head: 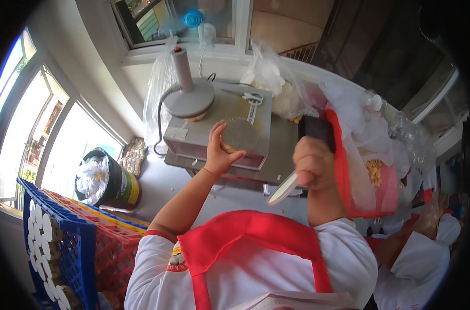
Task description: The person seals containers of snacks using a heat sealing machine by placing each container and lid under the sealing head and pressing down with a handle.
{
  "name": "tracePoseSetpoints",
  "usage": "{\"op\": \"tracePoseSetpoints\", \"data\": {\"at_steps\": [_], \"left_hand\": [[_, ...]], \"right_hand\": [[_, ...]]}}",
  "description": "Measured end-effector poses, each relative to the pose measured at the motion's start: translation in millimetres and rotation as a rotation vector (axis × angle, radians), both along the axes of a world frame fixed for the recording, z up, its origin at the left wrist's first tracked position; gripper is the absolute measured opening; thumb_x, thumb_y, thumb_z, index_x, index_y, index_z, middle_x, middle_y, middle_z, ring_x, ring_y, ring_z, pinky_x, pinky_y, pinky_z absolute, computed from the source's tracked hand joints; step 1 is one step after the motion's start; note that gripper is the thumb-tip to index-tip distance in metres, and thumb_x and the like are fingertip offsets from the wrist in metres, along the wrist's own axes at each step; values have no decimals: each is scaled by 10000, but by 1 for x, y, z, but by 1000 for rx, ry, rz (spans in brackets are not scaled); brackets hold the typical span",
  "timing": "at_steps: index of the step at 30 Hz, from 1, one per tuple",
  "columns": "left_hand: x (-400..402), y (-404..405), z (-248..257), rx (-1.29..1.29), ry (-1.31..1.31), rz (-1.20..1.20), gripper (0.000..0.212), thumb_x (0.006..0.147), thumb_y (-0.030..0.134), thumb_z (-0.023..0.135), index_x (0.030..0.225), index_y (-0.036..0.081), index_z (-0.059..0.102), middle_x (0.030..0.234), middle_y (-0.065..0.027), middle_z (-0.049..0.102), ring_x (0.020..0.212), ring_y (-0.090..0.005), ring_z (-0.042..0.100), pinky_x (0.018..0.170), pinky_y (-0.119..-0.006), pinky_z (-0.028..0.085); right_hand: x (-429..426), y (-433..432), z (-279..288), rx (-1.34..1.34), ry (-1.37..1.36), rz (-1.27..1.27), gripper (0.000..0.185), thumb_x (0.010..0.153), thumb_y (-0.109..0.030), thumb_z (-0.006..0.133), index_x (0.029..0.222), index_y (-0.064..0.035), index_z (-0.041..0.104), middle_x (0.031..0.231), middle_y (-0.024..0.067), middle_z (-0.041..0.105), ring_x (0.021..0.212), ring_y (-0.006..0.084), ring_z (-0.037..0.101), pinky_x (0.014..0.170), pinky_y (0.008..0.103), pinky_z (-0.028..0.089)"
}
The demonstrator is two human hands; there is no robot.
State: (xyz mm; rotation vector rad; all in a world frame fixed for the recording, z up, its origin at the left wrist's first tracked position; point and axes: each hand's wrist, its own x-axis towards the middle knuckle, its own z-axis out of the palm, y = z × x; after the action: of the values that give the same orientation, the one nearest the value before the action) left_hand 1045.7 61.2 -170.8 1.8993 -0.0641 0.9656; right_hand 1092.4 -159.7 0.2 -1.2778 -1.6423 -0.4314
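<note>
My left hand (218, 157) is wrapped around the side of a round container (239, 134) with a flat silvery top, held above the front of a metal box unit (215, 133). In my right hand (314, 164), blurred, is a white flat utensil (283, 190) slanting down to the left, probably a spoon or spatula. On the box unit rests the grey round head of a hand-held induction sealer (189, 100), with an upright handle and red button. What looks like a round container lies partly hidden beneath it. White-handled scissors (252, 98) lie behind the container I hold.
At right stands a red crate (341, 162) lined with plastic, holding nuts (374, 173). A person (417, 259) is beyond it. At left are a black bucket (115, 182) with plastic bags and a blue crate (78, 248) of white-lidded containers. Clear bags (275, 81) lie behind.
</note>
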Motion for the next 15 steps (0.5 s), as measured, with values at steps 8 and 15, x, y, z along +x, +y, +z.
{"op": "tracePoseSetpoints", "data": {"at_steps": [8, 15], "left_hand": [[-67, -32, 25, -288, 195, -384, 512, 856, 190, 528, 1293, 13, 329, 1272, -166, 392, 1185, -268, 379, 964, -347, 319], [-164, -14, 38, -530, 317, 255, 199, 904, 146, 416, 814, -2, 515, 733, -43, 536, 686, -136, 496, 624, -266, 417]], "right_hand": [[-20, 51, -49, 68, -50, 415, 357, 783, -376, 605, 618, -89, 471, 640, 14, 473, 549, 197, 477, 488, 315, 380], [-62, 106, -82, -173, 224, 329, 249, 807, -262, 592, 691, -58, 509, 664, 50, 518, 597, 247, 520, 570, 332, 424]]}}
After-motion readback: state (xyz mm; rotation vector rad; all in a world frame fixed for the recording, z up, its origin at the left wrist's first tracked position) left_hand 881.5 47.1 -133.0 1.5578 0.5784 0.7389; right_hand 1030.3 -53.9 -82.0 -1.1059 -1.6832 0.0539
